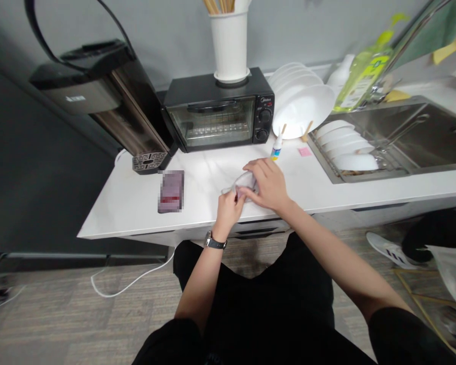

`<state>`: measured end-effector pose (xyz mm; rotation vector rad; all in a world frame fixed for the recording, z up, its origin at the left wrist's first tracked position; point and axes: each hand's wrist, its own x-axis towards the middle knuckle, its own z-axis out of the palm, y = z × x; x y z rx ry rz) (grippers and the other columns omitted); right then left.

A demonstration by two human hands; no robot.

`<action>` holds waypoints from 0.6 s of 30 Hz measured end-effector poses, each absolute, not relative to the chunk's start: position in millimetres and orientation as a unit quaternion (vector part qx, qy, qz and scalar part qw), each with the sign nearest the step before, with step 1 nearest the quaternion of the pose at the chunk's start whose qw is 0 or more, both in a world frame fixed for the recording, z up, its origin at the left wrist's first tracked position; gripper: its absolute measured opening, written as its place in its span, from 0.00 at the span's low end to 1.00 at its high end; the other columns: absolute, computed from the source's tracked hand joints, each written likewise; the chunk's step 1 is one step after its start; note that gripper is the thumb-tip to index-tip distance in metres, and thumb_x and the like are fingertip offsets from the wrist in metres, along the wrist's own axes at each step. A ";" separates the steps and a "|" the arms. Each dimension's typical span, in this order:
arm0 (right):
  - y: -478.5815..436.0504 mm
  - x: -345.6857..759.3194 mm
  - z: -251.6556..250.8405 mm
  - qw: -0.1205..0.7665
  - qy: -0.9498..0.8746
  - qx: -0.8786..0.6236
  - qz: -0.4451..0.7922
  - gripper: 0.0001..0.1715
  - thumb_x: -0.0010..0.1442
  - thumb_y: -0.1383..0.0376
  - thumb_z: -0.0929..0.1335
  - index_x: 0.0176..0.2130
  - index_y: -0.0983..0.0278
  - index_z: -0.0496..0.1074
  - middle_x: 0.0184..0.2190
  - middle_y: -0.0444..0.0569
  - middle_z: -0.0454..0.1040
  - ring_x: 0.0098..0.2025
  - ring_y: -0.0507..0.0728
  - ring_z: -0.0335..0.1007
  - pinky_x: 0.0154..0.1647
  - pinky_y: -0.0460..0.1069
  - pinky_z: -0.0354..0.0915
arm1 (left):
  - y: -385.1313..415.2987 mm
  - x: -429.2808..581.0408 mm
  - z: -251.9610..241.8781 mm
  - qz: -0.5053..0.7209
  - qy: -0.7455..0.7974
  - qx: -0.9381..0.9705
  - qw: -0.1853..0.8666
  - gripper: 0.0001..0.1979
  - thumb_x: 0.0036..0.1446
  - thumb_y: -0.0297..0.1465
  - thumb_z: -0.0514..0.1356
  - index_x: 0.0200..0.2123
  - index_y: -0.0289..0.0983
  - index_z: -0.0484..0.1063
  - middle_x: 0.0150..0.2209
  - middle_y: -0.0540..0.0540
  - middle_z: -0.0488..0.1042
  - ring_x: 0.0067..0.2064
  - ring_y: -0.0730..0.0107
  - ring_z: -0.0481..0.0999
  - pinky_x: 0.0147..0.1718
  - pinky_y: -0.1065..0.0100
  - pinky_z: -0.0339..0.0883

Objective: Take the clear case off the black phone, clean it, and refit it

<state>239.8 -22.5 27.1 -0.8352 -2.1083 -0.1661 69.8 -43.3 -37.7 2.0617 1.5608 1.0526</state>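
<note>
Near the counter's front edge, my left hand [228, 209] is closed on a crumpled, greyish see-through piece [246, 179] that looks like a thin plastic bag. Something pinkish shows at my fingertips; I cannot make out what it is. My right hand [269, 183] curves over the same piece from the right, thumb and fingers on it, hiding much of it. Just beyond that hand, a small white bottle [277, 146] with a blue and yellow label stands upright. A pink paper slip [304, 151] lies to its right. A blurred, flat purple-and-black rectangle [171, 190] lies to the left.
At the back stand a drinks dispenser [110, 101] and a toaster oven [220, 121] bearing a white utensil pot [231, 48]. White plates [304, 109] stand in a rack beside the sink [421, 137]. Behind the sink is a green soap bottle [365, 73]. Another person's shoe [389, 249] shows at right.
</note>
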 end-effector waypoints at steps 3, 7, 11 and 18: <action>-27.3 238.1 25.5 0.425 -0.839 -0.331 -0.074 0.34 0.75 0.39 0.62 0.58 0.61 0.74 0.51 0.58 0.80 0.54 0.69 0.74 0.61 0.66 0.70 | -43.4 70.5 -38.4 0.358 0.551 0.732 0.180 0.09 0.69 0.33 0.60 0.39 0.45 0.81 0.35 0.46 0.85 0.38 0.57 0.85 0.41 0.57 0.78; -32.8 235.1 22.9 0.424 -0.838 -0.321 -0.123 0.33 0.76 0.40 0.61 0.59 0.62 0.75 0.53 0.58 0.81 0.56 0.68 0.75 0.66 0.67 0.68 | -43.7 70.2 -39.9 0.348 0.551 0.736 0.181 0.11 0.71 0.34 0.59 0.38 0.44 0.82 0.35 0.43 0.85 0.39 0.57 0.85 0.43 0.57 0.79; -32.8 232.0 25.1 0.438 -0.831 -0.313 -0.143 0.36 0.77 0.40 0.60 0.59 0.65 0.75 0.53 0.60 0.81 0.57 0.68 0.75 0.67 0.66 0.68 | -42.8 69.4 -42.1 0.325 0.563 0.741 0.165 0.09 0.69 0.31 0.61 0.43 0.43 0.83 0.39 0.41 0.86 0.43 0.55 0.86 0.47 0.57 0.80; -32.0 223.6 27.1 0.404 -0.847 -0.315 -0.143 0.36 0.77 0.39 0.60 0.59 0.63 0.76 0.54 0.58 0.81 0.58 0.68 0.73 0.68 0.67 0.66 | -40.6 70.4 -47.3 0.333 0.564 0.740 0.151 0.09 0.69 0.30 0.61 0.41 0.42 0.83 0.34 0.45 0.86 0.37 0.58 0.86 0.42 0.59 0.79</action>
